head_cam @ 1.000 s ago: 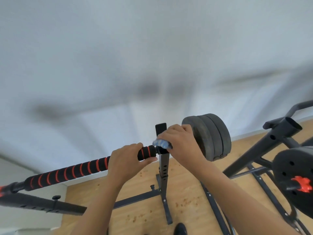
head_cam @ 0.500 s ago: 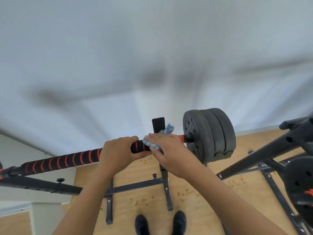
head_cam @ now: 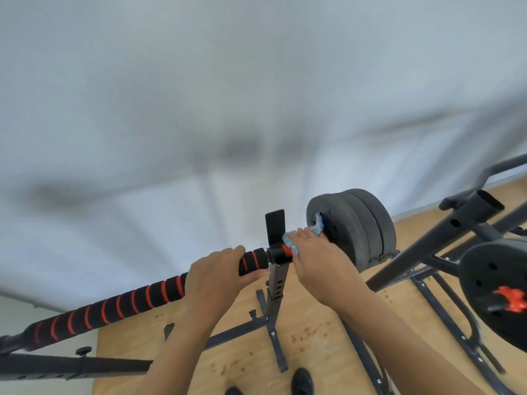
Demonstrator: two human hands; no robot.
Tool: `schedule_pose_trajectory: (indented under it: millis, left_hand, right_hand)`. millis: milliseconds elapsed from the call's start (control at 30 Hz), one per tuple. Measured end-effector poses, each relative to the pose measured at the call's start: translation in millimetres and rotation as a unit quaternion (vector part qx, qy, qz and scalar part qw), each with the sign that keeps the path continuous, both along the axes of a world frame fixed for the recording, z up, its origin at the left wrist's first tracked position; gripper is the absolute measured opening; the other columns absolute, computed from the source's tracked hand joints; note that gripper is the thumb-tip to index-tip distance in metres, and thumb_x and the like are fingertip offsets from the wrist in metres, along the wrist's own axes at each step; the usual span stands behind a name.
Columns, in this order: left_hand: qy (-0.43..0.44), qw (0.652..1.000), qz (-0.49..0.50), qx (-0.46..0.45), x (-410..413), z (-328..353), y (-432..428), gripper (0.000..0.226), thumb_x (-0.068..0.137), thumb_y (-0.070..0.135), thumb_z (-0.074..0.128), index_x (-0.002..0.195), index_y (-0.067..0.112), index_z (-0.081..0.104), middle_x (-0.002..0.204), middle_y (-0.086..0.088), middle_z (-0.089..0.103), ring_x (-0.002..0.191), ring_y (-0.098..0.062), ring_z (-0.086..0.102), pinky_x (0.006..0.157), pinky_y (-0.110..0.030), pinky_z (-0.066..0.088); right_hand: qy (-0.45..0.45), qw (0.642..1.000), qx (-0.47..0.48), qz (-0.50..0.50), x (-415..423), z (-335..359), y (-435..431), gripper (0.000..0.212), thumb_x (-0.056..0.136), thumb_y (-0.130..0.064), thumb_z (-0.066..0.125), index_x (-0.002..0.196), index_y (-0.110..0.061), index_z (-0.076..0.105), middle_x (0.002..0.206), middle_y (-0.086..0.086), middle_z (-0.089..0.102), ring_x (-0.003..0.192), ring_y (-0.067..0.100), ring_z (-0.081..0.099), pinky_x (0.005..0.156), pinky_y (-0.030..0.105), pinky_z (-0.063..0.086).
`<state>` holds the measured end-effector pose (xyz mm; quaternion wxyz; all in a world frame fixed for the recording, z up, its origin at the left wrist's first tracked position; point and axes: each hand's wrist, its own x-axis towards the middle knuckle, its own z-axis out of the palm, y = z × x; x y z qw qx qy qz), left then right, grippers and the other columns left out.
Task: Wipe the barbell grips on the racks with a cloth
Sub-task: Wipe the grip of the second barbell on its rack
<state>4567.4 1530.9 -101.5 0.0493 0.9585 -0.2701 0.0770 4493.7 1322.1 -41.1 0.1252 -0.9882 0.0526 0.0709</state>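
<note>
A barbell with a black foam grip ringed in red (head_cam: 119, 305) lies across a black rack upright (head_cam: 276, 269). My left hand (head_cam: 219, 273) grips the foam near its right end. My right hand (head_cam: 316, 260) holds a blue cloth (head_cam: 291, 245) wrapped round the red bar section between the upright and the dark weight plates (head_cam: 353, 229). Part of the cloth sticks up against the inner plate.
A second rack frame (head_cam: 445, 246) and another plate with a red collar (head_cam: 507, 300) stand at the right. A rack base bar (head_cam: 71, 364) runs along the lower left. The floor is light wood (head_cam: 310, 337); a white wall is behind. My shoes (head_cam: 302, 382) show at the bottom.
My right hand slid the cloth rightward along the bar, from the foam's end to past the upright, close to the plates. My left hand kept its hold on the foam.
</note>
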Motion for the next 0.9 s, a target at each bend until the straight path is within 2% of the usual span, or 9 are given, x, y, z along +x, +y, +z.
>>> schedule_pose_trajectory:
  millis: [167,267,367,467,567,667,767,833,900]
  left_hand:
    - [-0.023,0.999,-0.030,-0.021,1,-4,2,0.056,0.083,0.076,0.063,0.071,0.026,0.039,0.053,0.010,0.038,0.045,-0.013,0.039,0.042,-0.027,0.024]
    - [-0.025,0.998,-0.041,-0.034,2,-5,4,0.056,0.087,0.081,0.052,0.074,0.027,0.041,0.056,0.012,0.041,0.047,-0.012,0.042,0.044,-0.028,0.032]
    - [-0.025,0.998,-0.037,-0.042,3,-7,7,0.061,0.089,0.089,0.036,0.079,0.030,0.046,0.061,0.013,0.048,0.052,-0.011,0.050,0.049,-0.031,0.048]
    - [-0.040,0.997,-0.048,-0.050,1,-9,5,0.062,0.088,0.085,0.034,0.081,0.025,0.052,0.062,0.011,0.051,0.052,-0.014,0.052,0.049,-0.031,0.049]
    - [-0.065,0.994,-0.057,-0.063,-2,-14,5,0.061,0.089,0.077,0.039,0.080,0.019,0.055,0.062,0.005,0.050,0.051,-0.018,0.049,0.048,-0.034,0.049]
    - [-0.105,0.990,-0.073,-0.059,-7,-18,5,0.057,0.094,0.068,0.044,0.082,0.014,0.057,0.065,0.000,0.048,0.054,-0.020,0.047,0.050,-0.036,0.047]
    - [-0.132,0.987,-0.072,-0.049,-10,-22,5,0.046,0.096,0.057,0.058,0.089,0.011,0.060,0.071,-0.003,0.052,0.060,-0.022,0.052,0.054,-0.037,0.050]
    - [-0.103,0.992,-0.064,-0.043,-13,-23,3,0.037,0.089,0.043,0.078,0.095,0.011,0.060,0.076,-0.004,0.053,0.064,-0.023,0.052,0.059,-0.038,0.049]
    - [-0.063,0.995,-0.069,-0.033,-15,-11,0,0.038,0.084,0.039,0.081,0.100,0.015,0.057,0.078,0.000,0.053,0.063,-0.020,0.050,0.059,-0.036,0.047]
  right_hand:
    - [0.003,1.000,-0.009,0.015,9,14,61,0.035,0.105,-0.015,0.042,0.140,-0.015,0.047,0.138,0.001,0.054,0.121,0.019,0.055,0.088,0.026,0.044]
    - [0.014,0.998,0.063,-0.024,8,18,56,0.030,0.104,-0.015,0.045,0.131,-0.022,0.057,0.124,-0.001,0.066,0.098,0.019,0.065,0.080,0.028,0.054]
    - [0.048,0.996,0.053,-0.048,1,30,26,0.041,0.106,-0.014,0.043,0.144,-0.024,0.053,0.141,0.002,0.058,0.115,0.023,0.061,0.098,0.034,0.052]
    - [0.148,0.985,-0.015,-0.087,6,44,8,0.051,0.108,-0.009,0.046,0.155,-0.025,0.035,0.164,0.005,0.032,0.143,0.031,0.044,0.119,0.037,0.033]
    - [0.118,0.985,-0.027,-0.120,7,39,17,0.056,0.102,-0.003,0.055,0.152,-0.024,0.039,0.155,0.010,0.044,0.136,0.030,0.050,0.114,0.040,0.041]
    - [0.054,0.993,-0.005,-0.102,4,14,41,0.042,0.099,0.000,0.052,0.137,-0.019,0.054,0.138,0.006,0.055,0.126,0.027,0.054,0.100,0.039,0.050]
    - [-0.002,0.996,0.039,-0.077,2,9,65,0.034,0.100,-0.006,0.054,0.132,-0.018,0.056,0.132,0.001,0.060,0.114,0.021,0.060,0.086,0.028,0.051]
    - [-0.009,0.995,0.074,-0.065,-5,12,65,0.040,0.103,-0.011,0.053,0.141,-0.024,0.053,0.142,-0.004,0.058,0.117,0.017,0.062,0.091,0.025,0.050]
    - [0.000,0.994,0.087,-0.069,-12,19,52,0.046,0.105,-0.012,0.050,0.148,-0.029,0.050,0.152,-0.006,0.051,0.127,0.018,0.058,0.104,0.029,0.050]
